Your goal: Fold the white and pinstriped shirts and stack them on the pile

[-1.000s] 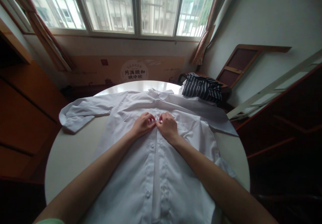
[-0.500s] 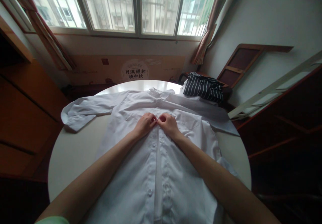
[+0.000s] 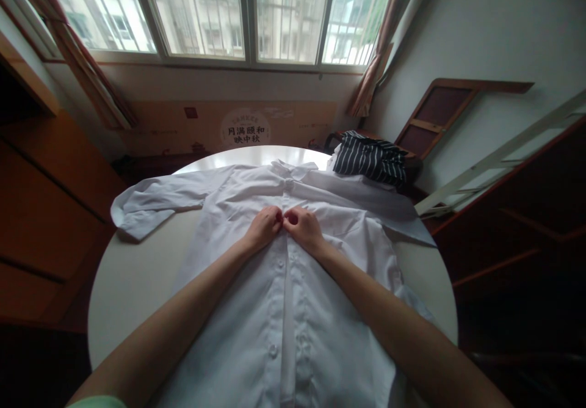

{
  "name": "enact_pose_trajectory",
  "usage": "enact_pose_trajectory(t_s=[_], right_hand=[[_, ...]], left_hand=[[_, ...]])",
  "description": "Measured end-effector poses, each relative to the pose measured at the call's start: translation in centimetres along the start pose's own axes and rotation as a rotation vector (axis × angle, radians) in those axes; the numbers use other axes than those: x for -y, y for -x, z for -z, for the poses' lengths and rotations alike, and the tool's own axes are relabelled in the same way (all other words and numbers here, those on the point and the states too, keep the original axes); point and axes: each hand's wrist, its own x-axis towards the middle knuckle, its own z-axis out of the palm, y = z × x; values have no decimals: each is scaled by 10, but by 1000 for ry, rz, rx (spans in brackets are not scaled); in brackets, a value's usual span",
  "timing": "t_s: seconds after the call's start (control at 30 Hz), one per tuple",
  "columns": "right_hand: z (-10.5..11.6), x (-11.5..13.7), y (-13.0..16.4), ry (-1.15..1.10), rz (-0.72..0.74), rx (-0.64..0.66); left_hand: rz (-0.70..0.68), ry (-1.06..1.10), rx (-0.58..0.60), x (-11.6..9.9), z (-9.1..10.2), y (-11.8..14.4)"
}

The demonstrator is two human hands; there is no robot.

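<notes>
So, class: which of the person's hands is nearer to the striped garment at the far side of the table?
Right. The right hand lies on the white shirt on the side toward the striped garment; the left hand is beside it, farther away.

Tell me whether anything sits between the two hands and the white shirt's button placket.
Nothing visible does. The left hand and right hand both rest directly on the white shirt, fingertips pinching its placket at chest height.

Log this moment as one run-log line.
left hand: pinching placket | right hand: pinching placket | white shirt: flat, front up, on round table | striped garment: far right
</notes>
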Motion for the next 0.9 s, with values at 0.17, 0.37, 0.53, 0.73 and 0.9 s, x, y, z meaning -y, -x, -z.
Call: enact_pose_trajectory(t_s=[0.17,0.37,0.53,0.73,0.9], right_hand=[[-2,0,3,51,-43,-5],[-1,0,4,101,-94,-8],[-1,0,4,115,-95,6],[0,0,5,115,-80,18],[1,0,5,115,-67,27]], left_hand=[[26,113,-4,0,3,1],[46,187,-25,0,3,1],[60,249,-22,0,3,0],[83,291,-29,1,4,1],[80,303,-27,0,4,1]])
